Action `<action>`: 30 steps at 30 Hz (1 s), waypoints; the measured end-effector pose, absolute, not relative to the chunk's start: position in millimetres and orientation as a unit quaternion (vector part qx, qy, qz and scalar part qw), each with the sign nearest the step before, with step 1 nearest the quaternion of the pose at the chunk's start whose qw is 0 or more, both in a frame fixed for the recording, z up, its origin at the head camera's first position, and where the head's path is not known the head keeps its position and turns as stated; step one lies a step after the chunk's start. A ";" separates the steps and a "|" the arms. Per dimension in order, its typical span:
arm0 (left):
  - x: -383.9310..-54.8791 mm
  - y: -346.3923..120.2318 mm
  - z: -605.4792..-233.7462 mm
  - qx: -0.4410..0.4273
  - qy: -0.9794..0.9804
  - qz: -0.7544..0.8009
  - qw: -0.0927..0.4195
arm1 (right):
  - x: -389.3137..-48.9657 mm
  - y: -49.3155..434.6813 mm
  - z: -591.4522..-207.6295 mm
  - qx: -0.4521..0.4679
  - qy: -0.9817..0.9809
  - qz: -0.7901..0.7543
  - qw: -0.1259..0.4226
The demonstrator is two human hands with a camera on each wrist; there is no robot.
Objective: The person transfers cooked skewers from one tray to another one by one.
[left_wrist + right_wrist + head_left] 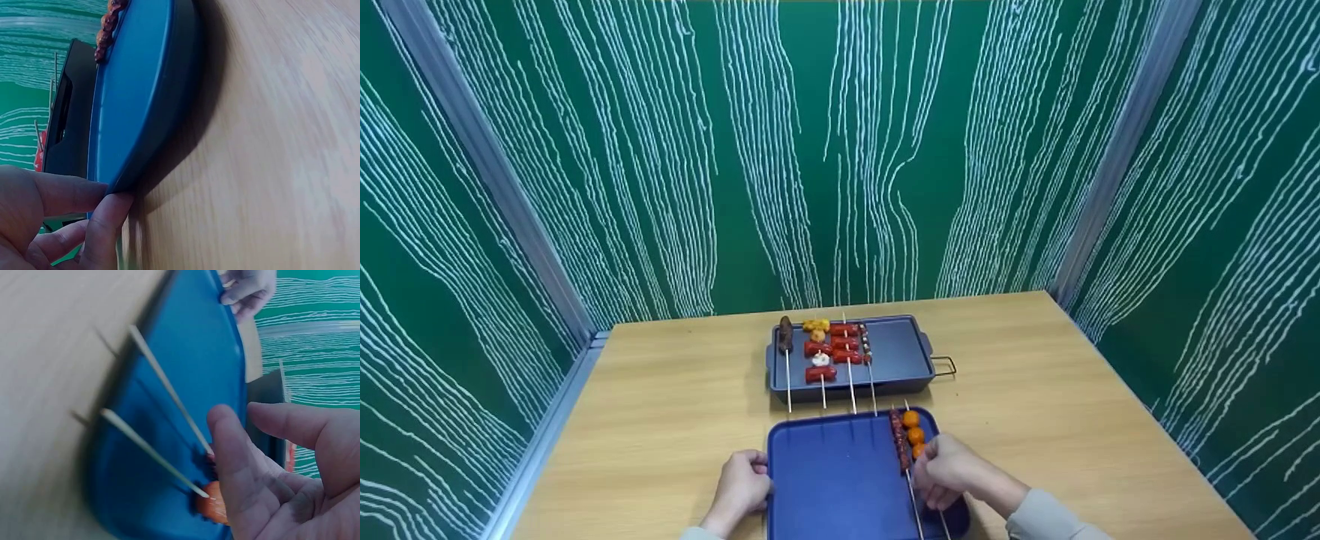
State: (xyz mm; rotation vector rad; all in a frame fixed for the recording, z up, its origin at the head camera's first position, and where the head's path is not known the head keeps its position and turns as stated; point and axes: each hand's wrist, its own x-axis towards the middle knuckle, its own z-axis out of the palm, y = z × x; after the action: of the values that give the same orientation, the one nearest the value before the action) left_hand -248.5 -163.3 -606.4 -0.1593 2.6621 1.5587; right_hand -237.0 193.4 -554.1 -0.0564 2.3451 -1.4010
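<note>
My left hand (741,484) pinches the left rim of a blue tray (832,476) between thumb and finger. The left wrist view has the thumb and forefinger meeting at the tray's edge (160,84). My right hand (951,471) hovers over the tray's right side, beside two skewers. One skewer carries dark red meat (898,442), the other orange balls (915,434); their bare sticks point toward me. In the right wrist view, thumb and forefinger stand apart with nothing between them, and the hand hides part of the orange-ball skewer (211,503).
A dark rectangular grill pan (898,352) with a wire handle (945,366) stands just behind the tray. Several skewers lie across its left half, including red pieces (846,343) and a dark brown piece (785,335); their sticks overhang its front. Green patterned walls enclose the wooden table (682,397).
</note>
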 end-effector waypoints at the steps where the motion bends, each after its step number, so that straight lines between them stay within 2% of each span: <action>1: -248.6 -163.5 -606.8 -0.049 0.864 0.500 0.023 | -238.7 193.6 -551.3 -0.019 0.842 -0.503 0.197; 10: -249.3 -162.2 -608.4 -0.054 0.865 0.499 0.021 | -259.0 194.7 -525.2 -0.002 0.819 -0.545 0.179; 17: -250.7 -161.7 -606.6 -0.063 0.859 0.508 0.035 | -272.5 190.4 -510.6 -0.001 0.812 -0.568 0.136; 25: -250.6 -161.4 -608.0 -0.070 0.851 0.519 0.044 | -288.0 178.9 -501.8 0.023 0.803 -0.586 0.107; 30: -250.0 -162.0 -606.8 -0.050 0.862 0.504 0.031 | -299.2 171.5 -501.0 0.047 0.789 -0.605 0.099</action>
State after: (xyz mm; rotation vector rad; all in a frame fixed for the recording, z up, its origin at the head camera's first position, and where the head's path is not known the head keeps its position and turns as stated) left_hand -250.0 -162.0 -606.8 -0.1548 2.6554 1.5534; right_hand -299.2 171.5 -501.0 0.1392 2.3326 -1.7888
